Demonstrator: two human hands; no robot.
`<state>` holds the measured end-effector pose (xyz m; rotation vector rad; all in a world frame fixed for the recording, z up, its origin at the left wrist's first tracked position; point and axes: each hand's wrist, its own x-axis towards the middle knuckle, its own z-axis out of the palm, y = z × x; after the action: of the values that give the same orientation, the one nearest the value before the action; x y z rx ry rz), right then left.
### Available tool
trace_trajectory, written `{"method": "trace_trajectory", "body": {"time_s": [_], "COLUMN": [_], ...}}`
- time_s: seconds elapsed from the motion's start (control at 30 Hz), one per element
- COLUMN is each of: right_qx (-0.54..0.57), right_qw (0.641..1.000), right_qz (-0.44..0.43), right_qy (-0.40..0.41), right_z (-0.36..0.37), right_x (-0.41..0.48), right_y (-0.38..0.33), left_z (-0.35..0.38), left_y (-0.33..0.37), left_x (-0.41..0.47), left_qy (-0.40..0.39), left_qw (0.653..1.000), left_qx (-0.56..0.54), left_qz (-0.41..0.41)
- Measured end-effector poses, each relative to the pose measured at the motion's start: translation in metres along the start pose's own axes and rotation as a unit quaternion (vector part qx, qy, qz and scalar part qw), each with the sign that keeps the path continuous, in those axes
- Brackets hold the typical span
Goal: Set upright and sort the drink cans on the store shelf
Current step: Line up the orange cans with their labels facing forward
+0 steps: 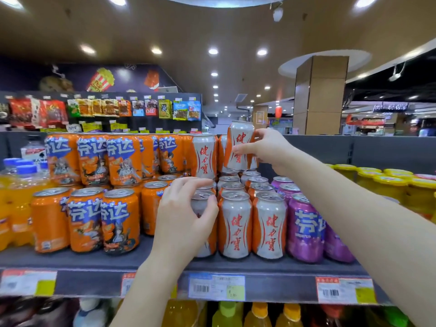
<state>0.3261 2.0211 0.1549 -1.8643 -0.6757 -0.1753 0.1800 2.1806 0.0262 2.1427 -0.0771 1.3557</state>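
My right hand [262, 147] grips a white-and-orange can [238, 145] upright, slightly tilted, on the second layer above the white-can rows. My left hand [186, 213] wraps around the front-left white can [200, 199] standing on the shelf [94, 260]. Two more white cans [236, 227] stand upright beside it at the front, with several behind. Orange cans [85, 220] stand in rows to the left, stacked two layers high. Purple cans [306, 230] stand to the right of the white ones.
Price labels [215, 286] run along the shelf edge. Yellow-lidded jars [389, 182] fill the shelf's right end, orange drink bottles [14, 204] the left end. More bottles [259, 315] stand on the shelf below. Snack packets [106, 109] hang on a rack behind.
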Motion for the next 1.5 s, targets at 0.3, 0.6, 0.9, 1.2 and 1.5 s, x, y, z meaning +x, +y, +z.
{"method": "trace_trajectory", "body": {"time_s": [0.3,0.6,0.9,1.2,1.5], "right_qx": [-0.014,-0.037,-0.077,-0.145,-0.166], "right_qw": [0.999,0.999,0.997,0.958,0.966], "right_qz": [0.044,0.030,0.022,-0.130,-0.198], "right_qy": [-0.016,0.002,0.018,0.212,0.020], "right_z": [0.020,0.031,0.036,0.057,0.137], "right_x": [0.016,0.015,0.003,-0.017,-0.047], "right_y": [0.007,0.012,0.012,-0.013,-0.060], "left_z": [-0.004,-0.004,-0.021,-0.054,-0.102], "left_y": [-0.015,-0.019,-0.015,-0.017,-0.041], "left_x": [0.002,0.001,-0.004,-0.007,-0.027], "left_qy": [-0.021,-0.031,-0.028,0.028,0.074], "left_qw": [0.999,0.998,0.998,1.000,0.992], "left_qx": [-0.034,-0.046,-0.061,-0.005,0.101], "left_qz": [0.016,0.014,0.021,0.005,-0.028]}}
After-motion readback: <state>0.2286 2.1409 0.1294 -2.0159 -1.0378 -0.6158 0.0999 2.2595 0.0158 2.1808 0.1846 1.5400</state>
